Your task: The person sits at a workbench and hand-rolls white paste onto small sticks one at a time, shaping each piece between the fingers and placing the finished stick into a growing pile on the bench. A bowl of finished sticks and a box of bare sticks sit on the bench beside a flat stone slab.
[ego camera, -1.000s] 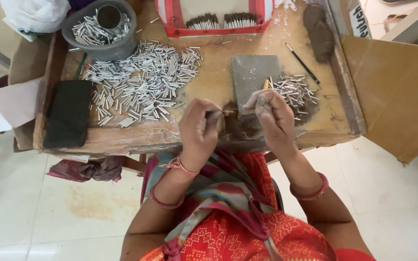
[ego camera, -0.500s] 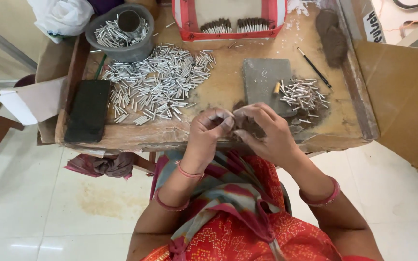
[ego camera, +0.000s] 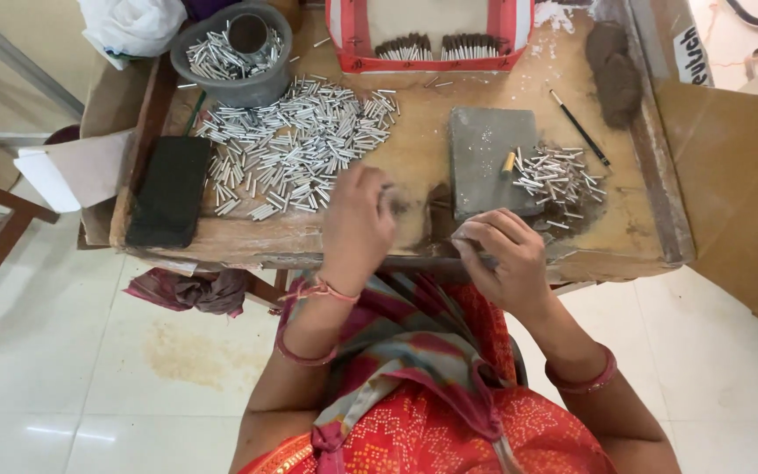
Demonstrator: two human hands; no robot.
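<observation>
The left hand [ego camera: 357,224] hovers just left of the grey slab [ego camera: 490,161], fingers curled together, perhaps pinching a tube; blur hides it. The right hand [ego camera: 504,259], below the slab, clamps fingertips on a small silver tube [ego camera: 487,259].

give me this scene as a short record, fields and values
setting: wooden tray table, seen from above
left hand: raised over the tray beside the big pile of silver tubes, contents hidden
right hand: fingers pinched at the near edge, by the grey slab
small tube pile: right of the slab
grey bowl: far left, holds tubes
black block: left edge
</observation>
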